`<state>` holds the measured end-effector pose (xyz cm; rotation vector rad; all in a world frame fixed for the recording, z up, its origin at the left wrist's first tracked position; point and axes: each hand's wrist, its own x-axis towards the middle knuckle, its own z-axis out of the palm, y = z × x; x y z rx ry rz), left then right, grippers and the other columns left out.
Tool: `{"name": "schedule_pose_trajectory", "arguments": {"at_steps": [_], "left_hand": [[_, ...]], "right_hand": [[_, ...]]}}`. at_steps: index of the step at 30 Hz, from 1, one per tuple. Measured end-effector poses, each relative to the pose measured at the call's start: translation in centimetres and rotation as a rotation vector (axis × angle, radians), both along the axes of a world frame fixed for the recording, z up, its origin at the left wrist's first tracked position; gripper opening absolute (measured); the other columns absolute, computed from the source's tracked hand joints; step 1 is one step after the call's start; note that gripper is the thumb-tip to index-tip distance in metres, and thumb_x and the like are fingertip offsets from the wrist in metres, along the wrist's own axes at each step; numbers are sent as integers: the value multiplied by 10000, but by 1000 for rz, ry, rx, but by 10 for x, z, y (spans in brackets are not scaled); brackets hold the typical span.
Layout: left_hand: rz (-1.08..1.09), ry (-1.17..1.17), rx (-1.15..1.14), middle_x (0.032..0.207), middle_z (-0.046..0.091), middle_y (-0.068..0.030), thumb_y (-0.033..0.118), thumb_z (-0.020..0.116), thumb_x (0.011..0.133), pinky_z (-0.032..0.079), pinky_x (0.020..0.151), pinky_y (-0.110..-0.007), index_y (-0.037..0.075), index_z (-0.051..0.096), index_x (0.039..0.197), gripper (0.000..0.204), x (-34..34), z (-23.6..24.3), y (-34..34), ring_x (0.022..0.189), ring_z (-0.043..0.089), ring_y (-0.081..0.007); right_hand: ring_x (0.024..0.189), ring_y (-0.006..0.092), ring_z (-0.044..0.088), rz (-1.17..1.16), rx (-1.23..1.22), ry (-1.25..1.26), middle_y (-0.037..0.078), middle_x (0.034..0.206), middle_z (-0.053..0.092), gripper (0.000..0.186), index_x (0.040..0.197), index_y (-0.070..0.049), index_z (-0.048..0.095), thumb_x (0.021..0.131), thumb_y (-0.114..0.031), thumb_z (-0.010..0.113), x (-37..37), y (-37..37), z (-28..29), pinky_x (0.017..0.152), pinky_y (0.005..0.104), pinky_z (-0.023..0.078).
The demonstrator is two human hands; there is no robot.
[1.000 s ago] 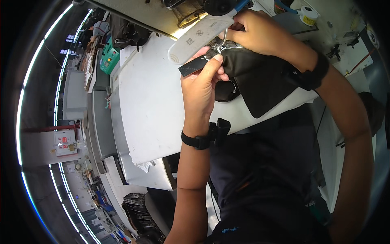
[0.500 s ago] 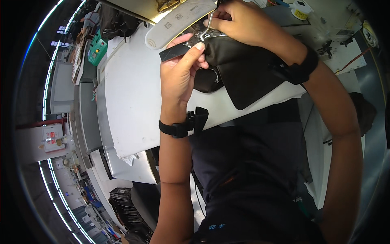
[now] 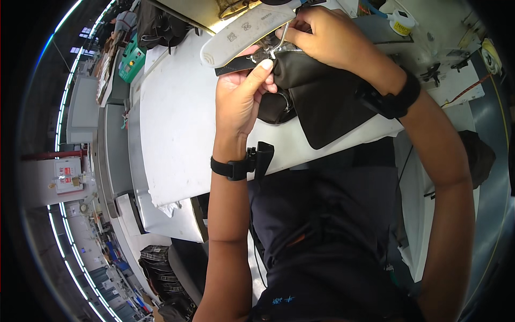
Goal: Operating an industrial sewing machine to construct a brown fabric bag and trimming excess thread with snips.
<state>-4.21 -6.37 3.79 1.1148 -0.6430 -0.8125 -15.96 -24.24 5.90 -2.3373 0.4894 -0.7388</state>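
Leftward, the white table lies open; dark fabric nears its front edge — left hand pinching a black strip, right hand curled above, its hold too hidden to tell.

Bright strip lights line the dark ceiling at left; grey floor shows at right.

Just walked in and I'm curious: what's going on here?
A person works on a dark piece with a zip on a white tabletop. Their left hand holds a dark flat strip beside it. Their right hand is over the piece, fingers beside a bent metal rod; whether they grip it is unclear.
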Motion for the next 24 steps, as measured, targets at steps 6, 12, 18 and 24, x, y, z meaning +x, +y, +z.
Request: {"name": "schedule_pose_trajectory", "arguments": {"at_steps": [6, 12, 18, 24], "left_hand": [[-6, 20, -38, 914, 609, -49, 40, 702, 968, 516, 639, -263, -12, 505, 1333, 418, -2, -3, -1, 762, 607, -129], [3, 23, -37, 908, 601, -31, 47, 690, 978, 513, 640, -259, -11, 490, 1374, 447, -7, -1, -1, 768, 598, -112], [72, -34, -43, 943, 628, -24, 80, 726, 949, 473, 600, -217, -2, 545, 1303, 406, -20, 2, -7, 751, 577, -68], [150, -205, -38, 909, 651, -29, 92, 778, 921, 433, 561, -199, -45, 523, 1293, 472, -25, 1, -14, 683, 559, -59]], "right_hand": [[694, 261, 692, 25, -77, -84, 128, 769, 724, 343, 994, -12, 740, 938, -350, 722, -1, 1, -3, 666, 370, 513], [755, 296, 709, -9, -101, -100, 75, 729, 709, 276, 917, -89, 730, 913, -357, 664, 0, 4, -4, 825, 422, 523], [757, 249, 723, -6, -75, -75, 131, 835, 751, 316, 988, -19, 760, 930, -327, 720, -3, 3, -7, 711, 347, 530], [739, 303, 705, -25, -106, -58, 84, 726, 706, 266, 899, -95, 734, 913, -354, 676, -3, 5, -3, 770, 423, 533]]}}
